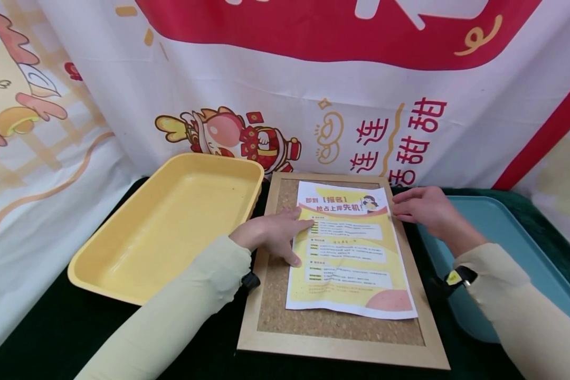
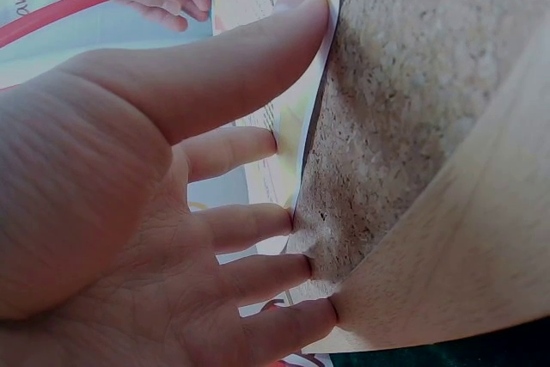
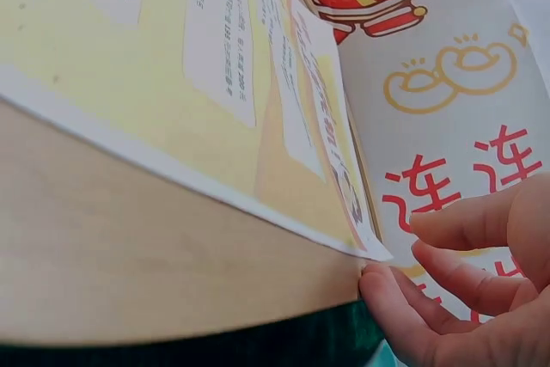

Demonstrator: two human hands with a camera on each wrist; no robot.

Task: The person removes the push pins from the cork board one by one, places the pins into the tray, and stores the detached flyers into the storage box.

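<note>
A yellow and white printed sheet (image 1: 347, 248) lies on a wood-framed cork board (image 1: 337, 357), off toward its right side. My left hand (image 1: 279, 232) rests at the sheet's left edge with fingers spread. In the left wrist view its thumb (image 2: 249, 62) is on the paper's edge, and the lower fingertips reach the cork and the wooden frame. At the top right corner of the board is my right hand (image 1: 427, 211), its fingers loosely bent. The right wrist view has those fingertips right by the frame's corner and the paper's corner, with no paper between them.
To the left sits a yellow tray (image 1: 171, 221); a blue tray (image 1: 486, 224) is at the right, partly under my right forearm. Dark green cloth (image 1: 204, 348) covers the table. A printed white and red banner (image 1: 266, 74) hangs behind.
</note>
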